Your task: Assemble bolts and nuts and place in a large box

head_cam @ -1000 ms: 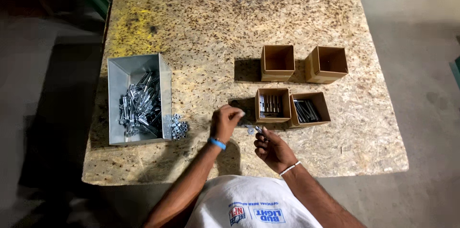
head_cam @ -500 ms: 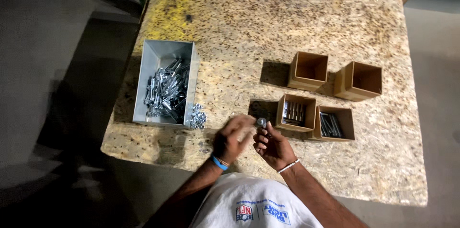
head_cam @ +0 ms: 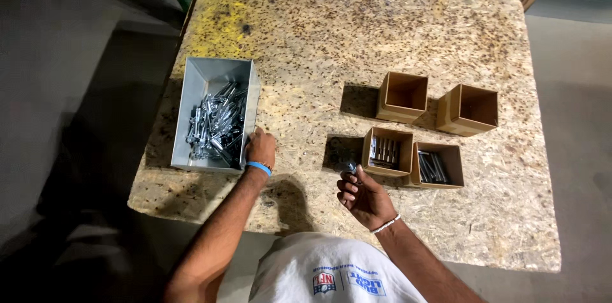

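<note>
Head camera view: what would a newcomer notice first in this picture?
First, the grey metal bin full of shiny metal bolts on the left of the speckled board table, with the left hand at its near right corner. Next, four small cardboard boxes on the right: the far two look empty, the near two hold metal pieces. The right hand holds a small metal part just before them.
</note>
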